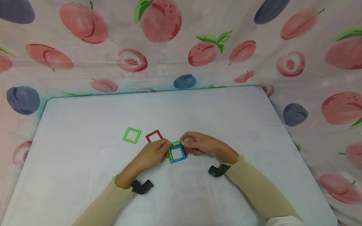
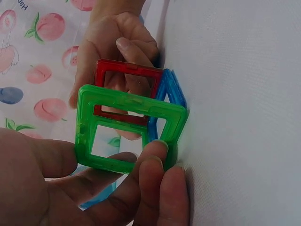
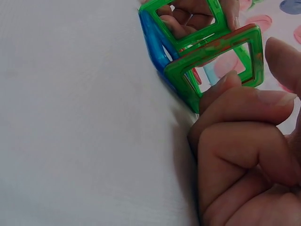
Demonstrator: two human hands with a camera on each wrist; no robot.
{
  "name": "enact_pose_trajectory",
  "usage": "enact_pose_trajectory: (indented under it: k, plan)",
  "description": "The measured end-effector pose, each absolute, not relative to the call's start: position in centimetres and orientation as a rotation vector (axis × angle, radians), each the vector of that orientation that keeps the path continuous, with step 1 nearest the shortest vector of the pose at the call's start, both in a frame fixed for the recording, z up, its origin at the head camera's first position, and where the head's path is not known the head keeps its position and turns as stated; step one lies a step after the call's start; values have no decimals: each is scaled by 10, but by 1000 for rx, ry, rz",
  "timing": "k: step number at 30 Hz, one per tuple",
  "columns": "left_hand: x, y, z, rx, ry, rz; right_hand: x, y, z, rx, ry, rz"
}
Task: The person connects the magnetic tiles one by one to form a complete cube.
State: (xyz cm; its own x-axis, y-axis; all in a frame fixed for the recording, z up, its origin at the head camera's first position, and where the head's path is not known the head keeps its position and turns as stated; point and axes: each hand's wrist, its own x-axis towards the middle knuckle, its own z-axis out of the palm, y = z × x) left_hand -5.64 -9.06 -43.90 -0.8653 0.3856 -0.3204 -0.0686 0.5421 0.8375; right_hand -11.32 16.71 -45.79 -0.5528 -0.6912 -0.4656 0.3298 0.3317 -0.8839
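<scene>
Square magnetic tiles, joined edge to edge, form a small box shape near the table's middle. A blue tile (image 1: 178, 159) lies at its base, with green tiles (image 2: 127, 100) and a red tile (image 2: 129, 67) standing around it. At the left side, my left hand (image 1: 154, 154) holds an upright green tile between thumb and fingers. My right hand (image 1: 205, 143) grips the back right corner, thumb and index finger at the tile edges. In the right wrist view, curled fingers (image 3: 244, 106) lie against the near standing tile (image 3: 257, 47). The hands partly hide the side tiles.
A loose green tile (image 1: 125, 134) lies flat on the white table (image 1: 85, 125), left of the hands. Closer to the left hand is a loose red tile (image 1: 152, 133), partly covered by it. Fruit-print cloth (image 1: 158, 62) hangs behind the table.
</scene>
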Motion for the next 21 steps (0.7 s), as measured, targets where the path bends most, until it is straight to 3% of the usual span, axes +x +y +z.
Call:
enact_pose_trajectory:
  k: [21]
  plan:
    - [-50, -92, -424, 246, 2142, 1234, -114, 169, -459, -353, 1697, -1446]
